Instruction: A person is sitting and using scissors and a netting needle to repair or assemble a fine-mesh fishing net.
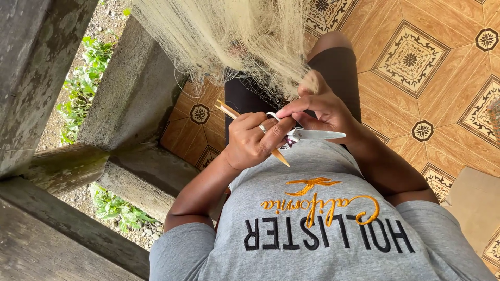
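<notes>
Overhead and draped down across the lap, a pale fishing net [229,36], over patterned orange floor tiles [416,57]. Just below the net's hanging edge, right hand [320,106], fingers pinched closed on a tuft of its strands. Beside that, lower left of the net, left hand [250,140] curled tight around a thin wooden needle [229,111]. Under both hands, metal scissors [317,135], blades pointing away from the net's bulk; gripping hand unclear. On a left finger, a ring [263,128].

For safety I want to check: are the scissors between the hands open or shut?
Shut: the scissors show their blades lying together as one narrow silver point, no gap visible. The left hand grips a wooden stick.
</notes>
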